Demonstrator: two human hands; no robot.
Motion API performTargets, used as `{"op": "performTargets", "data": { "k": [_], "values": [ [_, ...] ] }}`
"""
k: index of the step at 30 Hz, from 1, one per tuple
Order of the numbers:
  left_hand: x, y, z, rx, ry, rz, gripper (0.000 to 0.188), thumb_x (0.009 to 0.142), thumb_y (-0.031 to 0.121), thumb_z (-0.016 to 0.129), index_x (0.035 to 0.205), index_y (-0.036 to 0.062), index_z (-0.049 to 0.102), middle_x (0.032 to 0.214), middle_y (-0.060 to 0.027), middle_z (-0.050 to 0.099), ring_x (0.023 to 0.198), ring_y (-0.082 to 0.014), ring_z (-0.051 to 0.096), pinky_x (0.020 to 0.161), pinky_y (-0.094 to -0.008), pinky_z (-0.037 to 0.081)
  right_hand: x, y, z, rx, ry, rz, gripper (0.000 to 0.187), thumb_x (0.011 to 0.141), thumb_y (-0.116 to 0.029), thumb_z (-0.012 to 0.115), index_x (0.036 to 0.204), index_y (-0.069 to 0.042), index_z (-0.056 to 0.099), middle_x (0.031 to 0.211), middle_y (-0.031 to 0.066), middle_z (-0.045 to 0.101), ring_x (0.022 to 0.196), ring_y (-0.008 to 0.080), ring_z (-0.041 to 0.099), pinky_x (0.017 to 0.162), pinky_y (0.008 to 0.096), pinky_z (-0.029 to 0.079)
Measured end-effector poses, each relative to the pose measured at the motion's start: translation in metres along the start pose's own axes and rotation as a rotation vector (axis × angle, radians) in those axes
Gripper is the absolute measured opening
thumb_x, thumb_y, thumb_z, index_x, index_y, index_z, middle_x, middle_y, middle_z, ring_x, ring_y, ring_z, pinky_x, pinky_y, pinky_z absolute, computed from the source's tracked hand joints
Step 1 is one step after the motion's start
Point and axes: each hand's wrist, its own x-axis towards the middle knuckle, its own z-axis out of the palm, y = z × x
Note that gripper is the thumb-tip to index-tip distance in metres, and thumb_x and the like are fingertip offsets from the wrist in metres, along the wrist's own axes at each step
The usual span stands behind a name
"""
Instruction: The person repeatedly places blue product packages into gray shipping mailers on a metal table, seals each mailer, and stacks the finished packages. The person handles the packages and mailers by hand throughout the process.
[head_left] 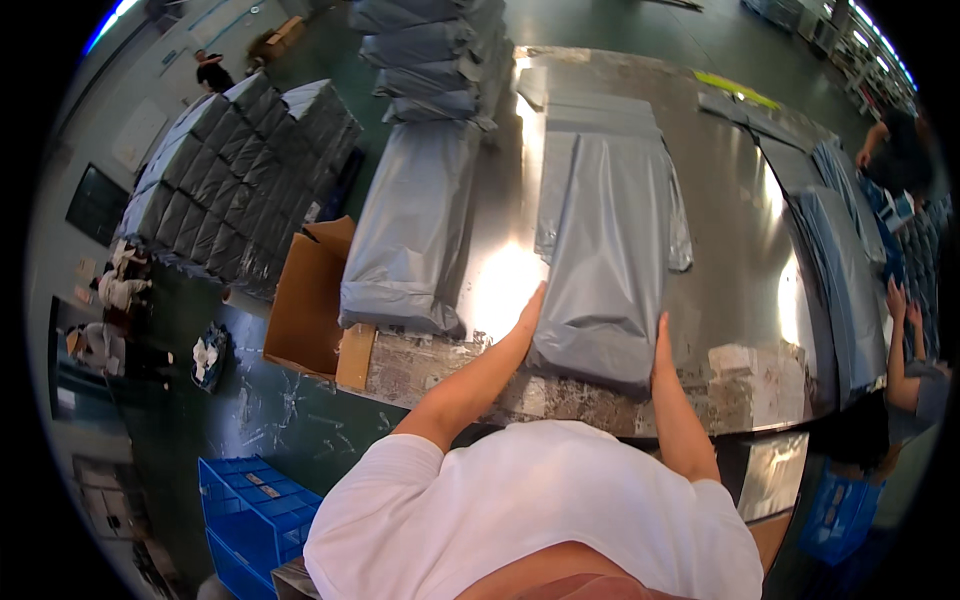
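Observation:
A long package wrapped in grey plastic (605, 250) lies lengthwise in front of me on a metal-topped table (725, 310). My left hand (534, 308) is flat along its left side, partly hidden by the plastic. Against its right side near the close end rests my right hand (662, 345), fingers stretched forward. Neither hand is wrapped round the package. Beneath and beyond it are flat grey plastic bags (603, 112), one edge showing at the right.
To the left stands a stack of grey wrapped packages (410, 230), beside an open cardboard box (308, 300). Blue crates (255, 520) sit on the floor at lower left. More grey bags (840, 270) lie at right, where a person's hands (905, 310) reach in. Wrapped bales (235, 170) stand behind.

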Motion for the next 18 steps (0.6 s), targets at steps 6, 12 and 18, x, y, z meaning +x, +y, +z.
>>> {"op": "performTargets", "data": {
  "k": [6, 12, 18],
  "values": [
    [-0.117, 0.074, 0.083, 0.496, -0.083, 0.068, 0.069, 0.077, 0.018, 0.058, 0.135, 0.0047, 0.023, 0.126, -0.0144, 0.041, 0.109, -0.0227, 0.046, 0.092, -0.0302, 0.038, -0.056, -0.017, 0.038, 0.068, -0.055, 0.137, 0.058, 0.079, -0.042, 0.054, 0.122, -0.004, 0.043, 0.111, 0.014, 0.054, 0.095, 0.0271, 0.057, 0.085, 0.0374, 0.046],
    [-0.215, 0.139, 0.071, 0.656, -0.038, 0.488, 0.074, 0.076, 0.015, 0.06, 0.137, 0.0032, 0.02, 0.13, -0.014, 0.037, 0.119, -0.0212, 0.037, 0.098, -0.0282, 0.028, -0.067, 0.011, 0.128, 0.013, -0.234, -0.298, 0.062, 0.077, -0.024, 0.056, 0.13, -0.003, 0.03, 0.121, 0.0157, 0.045, 0.107, 0.0285, 0.049, 0.089, 0.0385, 0.042],
    [-0.263, 0.244, -0.018, 0.531, 0.118, 0.636, 0.078, 0.07, 0.029, 0.064, 0.135, 0.0056, 0.027, 0.124, -0.0147, 0.043, 0.111, -0.0251, 0.045, 0.093, -0.0342, 0.036, -0.054, 0.027, 0.275, 0.0, -0.47, -0.217, 0.073, 0.078, -0.015, 0.057, 0.136, -0.009, 0.013, 0.121, 0.015, 0.041, 0.107, 0.0245, 0.045, 0.089, 0.0365, 0.04]
  ]
}}
